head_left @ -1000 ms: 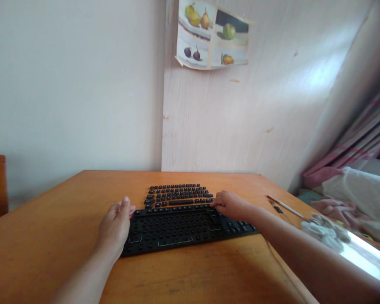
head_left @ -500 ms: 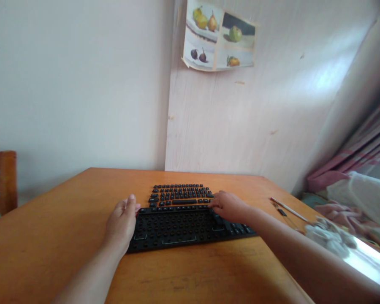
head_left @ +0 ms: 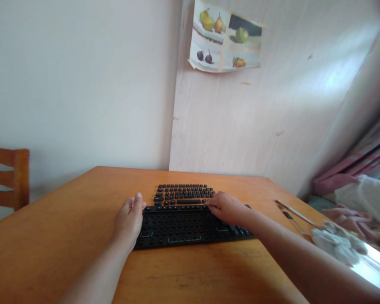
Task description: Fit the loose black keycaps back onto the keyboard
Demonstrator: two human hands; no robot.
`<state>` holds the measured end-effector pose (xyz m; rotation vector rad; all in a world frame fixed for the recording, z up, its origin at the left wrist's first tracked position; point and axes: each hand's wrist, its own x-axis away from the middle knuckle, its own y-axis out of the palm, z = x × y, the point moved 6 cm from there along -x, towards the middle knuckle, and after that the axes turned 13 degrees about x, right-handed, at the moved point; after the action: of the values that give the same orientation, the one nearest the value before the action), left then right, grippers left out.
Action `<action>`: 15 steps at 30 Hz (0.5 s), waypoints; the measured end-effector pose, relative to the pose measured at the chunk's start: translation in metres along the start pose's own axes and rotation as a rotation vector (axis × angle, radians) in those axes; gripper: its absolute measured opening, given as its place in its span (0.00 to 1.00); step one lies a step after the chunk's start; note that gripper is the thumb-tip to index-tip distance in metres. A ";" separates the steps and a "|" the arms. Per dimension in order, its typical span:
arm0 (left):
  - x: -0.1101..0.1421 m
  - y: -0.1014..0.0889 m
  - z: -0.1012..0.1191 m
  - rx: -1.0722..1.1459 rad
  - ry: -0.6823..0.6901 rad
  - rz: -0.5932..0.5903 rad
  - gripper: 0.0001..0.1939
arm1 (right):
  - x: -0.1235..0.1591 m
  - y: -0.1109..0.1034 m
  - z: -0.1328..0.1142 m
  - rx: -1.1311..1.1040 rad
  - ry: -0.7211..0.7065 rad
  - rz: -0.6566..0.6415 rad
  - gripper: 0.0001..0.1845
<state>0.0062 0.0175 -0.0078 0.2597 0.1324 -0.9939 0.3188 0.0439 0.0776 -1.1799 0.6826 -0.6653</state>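
1. Wooden bench (head_left: 190,270) supports our mostly uncapped keyboard (head_left: 183,223).
2. Our left hand (head_left: 129,217) curls against the keyboard's left end, probably steadying it; our right hand (head_left: 226,207) bends over its far edge. We cannot tell what either pinches.
3. Beyond the keyboard, keycaps (head_left: 185,195) lie in rows, likely keeping order.

Soft glare whitens the wall (head_left: 256,114) at upper right.
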 end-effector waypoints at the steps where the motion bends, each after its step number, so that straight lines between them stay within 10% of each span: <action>1: 0.000 0.000 0.000 0.003 0.001 -0.005 0.30 | 0.000 0.000 -0.002 -0.015 -0.011 -0.002 0.16; 9: 0.000 0.001 0.000 0.017 -0.013 0.039 0.31 | 0.011 -0.003 0.013 -0.129 0.033 0.053 0.16; 15: -0.001 0.001 0.000 0.084 -0.020 0.044 0.30 | 0.042 -0.002 0.062 -0.357 0.324 0.226 0.22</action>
<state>0.0064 0.0187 -0.0072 0.3283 0.0668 -0.9595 0.3933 0.0477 0.0885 -1.3062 1.2286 -0.5608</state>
